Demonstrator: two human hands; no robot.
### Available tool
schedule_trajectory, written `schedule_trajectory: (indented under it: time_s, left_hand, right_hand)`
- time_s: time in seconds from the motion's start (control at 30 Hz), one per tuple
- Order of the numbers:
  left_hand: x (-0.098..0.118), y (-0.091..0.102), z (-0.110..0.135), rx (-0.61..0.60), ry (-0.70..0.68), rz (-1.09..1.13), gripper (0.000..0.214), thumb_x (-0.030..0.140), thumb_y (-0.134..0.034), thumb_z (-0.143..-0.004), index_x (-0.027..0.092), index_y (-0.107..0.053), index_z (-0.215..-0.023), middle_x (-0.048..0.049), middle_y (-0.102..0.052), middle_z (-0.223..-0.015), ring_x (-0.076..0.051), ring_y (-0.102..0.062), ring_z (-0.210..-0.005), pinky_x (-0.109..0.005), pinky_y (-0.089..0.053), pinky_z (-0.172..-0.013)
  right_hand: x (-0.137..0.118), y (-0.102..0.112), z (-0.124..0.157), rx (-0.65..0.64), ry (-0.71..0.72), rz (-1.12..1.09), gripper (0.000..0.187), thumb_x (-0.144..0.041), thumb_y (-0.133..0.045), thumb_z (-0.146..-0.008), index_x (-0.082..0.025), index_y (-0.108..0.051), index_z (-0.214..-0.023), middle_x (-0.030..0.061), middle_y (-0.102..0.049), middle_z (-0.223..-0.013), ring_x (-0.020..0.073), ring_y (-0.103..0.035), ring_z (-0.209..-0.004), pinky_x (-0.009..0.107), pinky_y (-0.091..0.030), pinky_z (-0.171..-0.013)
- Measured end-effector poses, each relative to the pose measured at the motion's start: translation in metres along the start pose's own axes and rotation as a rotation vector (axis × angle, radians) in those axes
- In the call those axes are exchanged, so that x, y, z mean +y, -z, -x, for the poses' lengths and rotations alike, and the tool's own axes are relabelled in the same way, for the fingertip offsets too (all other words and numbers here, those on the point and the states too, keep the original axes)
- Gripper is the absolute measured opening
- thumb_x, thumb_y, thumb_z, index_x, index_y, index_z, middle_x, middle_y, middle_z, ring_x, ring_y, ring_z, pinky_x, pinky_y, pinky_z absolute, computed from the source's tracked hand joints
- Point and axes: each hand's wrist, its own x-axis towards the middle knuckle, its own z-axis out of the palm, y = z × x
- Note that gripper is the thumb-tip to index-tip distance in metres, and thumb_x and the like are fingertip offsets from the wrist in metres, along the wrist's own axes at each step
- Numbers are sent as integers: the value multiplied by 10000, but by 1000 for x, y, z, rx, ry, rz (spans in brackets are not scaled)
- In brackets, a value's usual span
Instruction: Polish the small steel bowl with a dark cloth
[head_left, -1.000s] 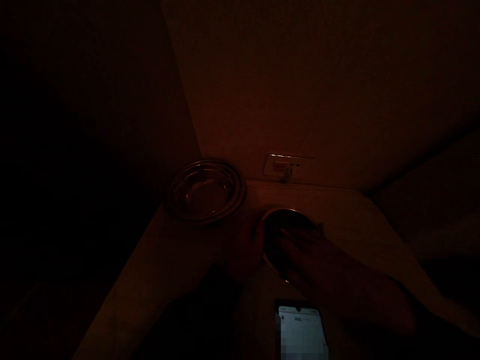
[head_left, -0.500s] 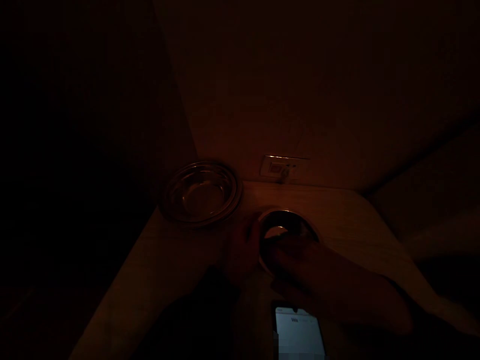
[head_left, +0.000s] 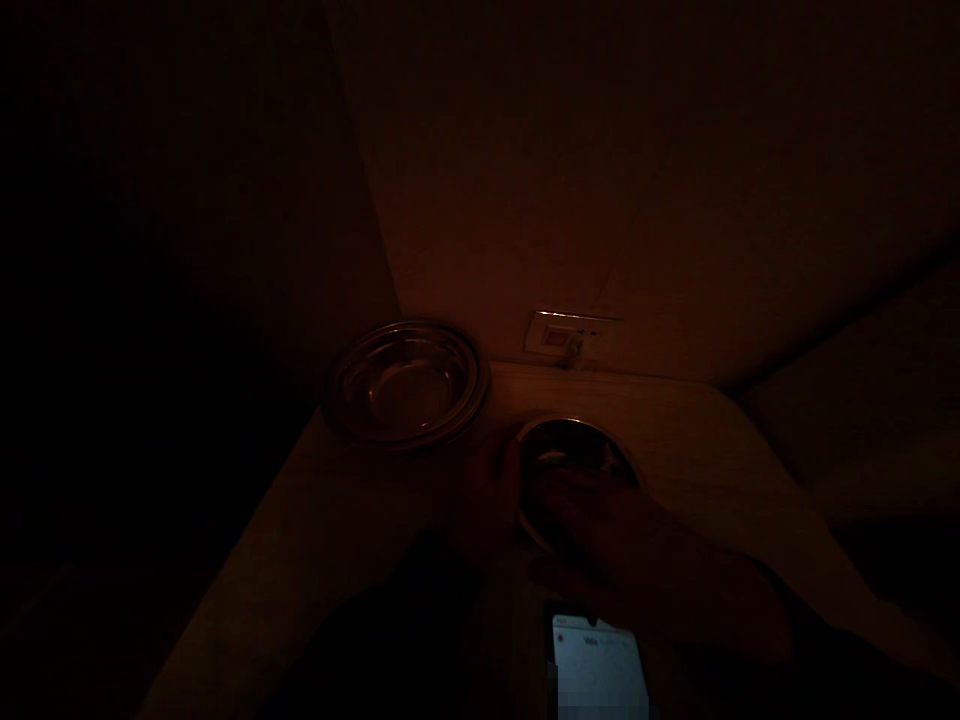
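I see my right hand (head_left: pixel 645 570), fingers loosely spread, has drawn back nearer over the small round steel bowl (head_left: pixel 574 448) mid-tabletop (head_left: pixel 712 440); my left hand (head_left: pixel 484 500) flanks its left rim, grip unreadable in the dark.

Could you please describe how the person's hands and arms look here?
Both the left hand and the right hand are bare, without gloves. The light is too dim to show rings, a watch or markings, and whether sleeves are worn cannot be told.

Right grip (head_left: pixel 645 570) lies over a small steel bowl (head_left: pixel 571 440) near a lit phone (head_left: pixel 600 668).
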Motion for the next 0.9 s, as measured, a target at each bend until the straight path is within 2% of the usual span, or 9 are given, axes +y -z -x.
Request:
schedule_trajectory:
  time_s: [0.2,0.37,0.57,0.7,0.9]
  left_hand:
    - [-4,1,-1,-22,7,42,306,260,-425,-872,160,-656,-1044,-58,-706,-1043,-177,-648,-942,-280,-490,-838]
    - [0,0,-1,-28,11,48,297,227,-421,-866,159,-662,-1026,-48,-715,-1018,-168,-653,-931,-270,-495,-831]
    - [-1,1,-1,-29,-22,30,296,219,-426,-860,168,-670,-1019,-49,-710,-1036,-172,-643,-963,-284,-474,-880]
    - [-2,1,-2,-25,-27,47,305,241,-419,-866,163,-667,-1027,-54,-711,-1029,-175,-648,-944,-287,-482,-861]
    - [0,0,-2,-50,22,65,291,235,-433,-855,172,-669,-1014,-43,-711,-1031,-168,-643,-955,-273,-478,-858]
  right_hand:
    - [2,22,10,-140,5,-44,398,-401,-522,-860,-197,-536,-1202,113,-582,-1200,273,-558,-1051,417,-456,-877]
    - [-3,16,14,-129,-9,-54,370,-334,-555,-838,-181,-536,-1174,114,-591,-1179,275,-538,-1075,433,-430,-913]
    - [-5,4,1,-59,-5,-40,498,-386,-548,-840,-128,-474,-1259,154,-544,-1251,288,-466,-1169,453,-361,-996]
    - [-1,12,2,-91,24,-42,454,-386,-494,-877,-148,-487,-1263,139,-545,-1258,279,-492,-1146,440,-385,-972]
    - [0,25,17,-173,2,-83,366,-320,-526,-856,-222,-535,-1209,81,-582,-1215,261,-549,-1074,414,-442,-904]
